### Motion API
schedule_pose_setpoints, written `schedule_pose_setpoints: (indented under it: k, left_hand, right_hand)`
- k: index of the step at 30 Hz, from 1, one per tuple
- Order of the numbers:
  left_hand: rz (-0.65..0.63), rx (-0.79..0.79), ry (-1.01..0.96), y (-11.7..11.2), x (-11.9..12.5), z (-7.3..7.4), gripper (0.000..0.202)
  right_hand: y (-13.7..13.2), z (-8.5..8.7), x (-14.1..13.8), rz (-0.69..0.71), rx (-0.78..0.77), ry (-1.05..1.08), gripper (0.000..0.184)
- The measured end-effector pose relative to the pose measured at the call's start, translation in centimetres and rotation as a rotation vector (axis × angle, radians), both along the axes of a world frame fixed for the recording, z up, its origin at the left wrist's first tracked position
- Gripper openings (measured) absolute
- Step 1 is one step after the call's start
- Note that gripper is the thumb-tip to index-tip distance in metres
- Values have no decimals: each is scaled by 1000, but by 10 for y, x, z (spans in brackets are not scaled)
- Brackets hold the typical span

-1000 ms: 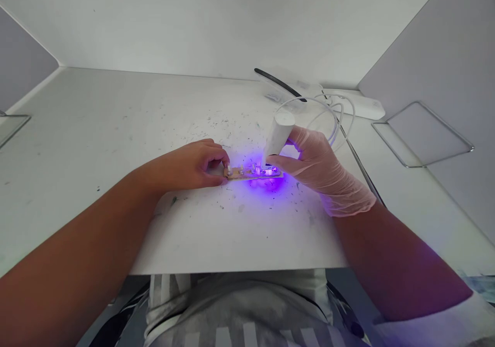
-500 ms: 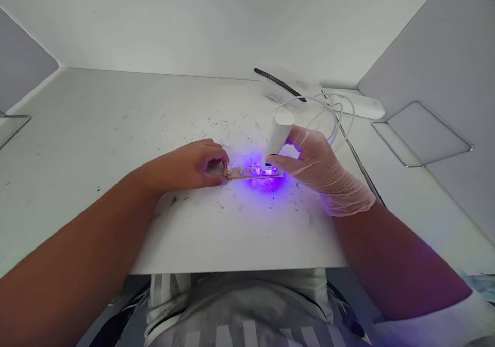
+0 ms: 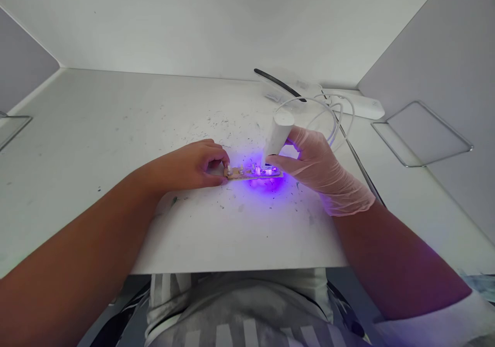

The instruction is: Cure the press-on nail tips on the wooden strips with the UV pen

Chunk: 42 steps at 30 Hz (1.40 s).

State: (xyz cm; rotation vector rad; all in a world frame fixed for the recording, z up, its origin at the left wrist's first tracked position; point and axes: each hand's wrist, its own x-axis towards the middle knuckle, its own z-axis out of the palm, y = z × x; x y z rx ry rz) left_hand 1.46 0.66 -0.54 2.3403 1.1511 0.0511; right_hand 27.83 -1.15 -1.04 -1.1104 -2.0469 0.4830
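Note:
My bare left hand (image 3: 204, 165) pinches the left end of a narrow, flat strip (image 3: 246, 174) that lies on the white table. Several small pale pieces stand in a row along the strip; what they are is too small to tell. In a thin clear glove, my right hand (image 3: 309, 153) grips a white handheld UV lamp (image 3: 279, 130), tilted, its lower end just over the right part of the strip. Violet light from it spreads over the strip and tabletop. The right fingers behind the lamp are partly hidden.
A white cable (image 3: 335, 117) loops behind the lamp. Farther back lie a black curved file (image 3: 278, 84), clear plastic packaging and a long white power strip (image 3: 361, 105). Dark specks dot the table. Wire frames (image 3: 423, 133) stick out from the side walls.

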Motion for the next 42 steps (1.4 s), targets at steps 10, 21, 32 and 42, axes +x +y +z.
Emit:
schedule_pose_setpoints:
  k: [10,21,32,42]
  left_hand:
    - [-1,7,4,1,0,0,27]
    - [-3,8,10,1,0,0,28]
    - [1,2,8,0,0,0,29]
    - [1,6,12,1,0,-1,29]
  right_hand:
    - [-1,-1,0,-1,-7,8,8]
    - [-1,1,0,10,-2,20,7]
    - [-1,0,0,5,5,7,7]
    - [0,0,0,13,1,19,8]
